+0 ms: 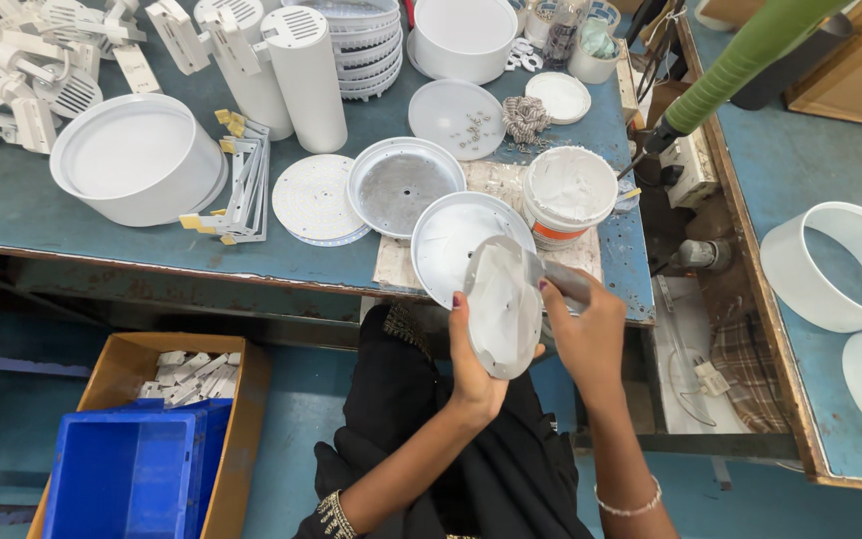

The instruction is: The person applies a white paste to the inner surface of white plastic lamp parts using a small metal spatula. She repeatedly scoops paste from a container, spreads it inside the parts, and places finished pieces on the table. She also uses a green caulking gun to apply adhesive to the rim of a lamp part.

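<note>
While the left hand props it from below, a round metal disc stands tilted on edge just off the near rim of the bench. Its face is smeared with white paste, a few small holes show through, and its rim is bare grey metal. The left fingers are clamped on the disc's lower edge, thumb on the near face and palm behind. The right hand is closed around a flat grey spreader, whose blade lies against the upper right of the disc. Both forearms rise from the lap; a thin bangle circles the right wrist.

Just above the grip, a shallow white pan rests on a sheet of paper at the bench edge. To the upper right of it stands a tub of white paste. Left of the pan lie a grey-centred plate and a flat white board. Farther left are metal brackets and a large white drum housing, with a tall white cylinder behind.

The bench top is worn blue-green. Below the grip to the left, on the blue floor, a blue crate sits in a cardboard box of white parts. White rings lie on a second bench at right.
</note>
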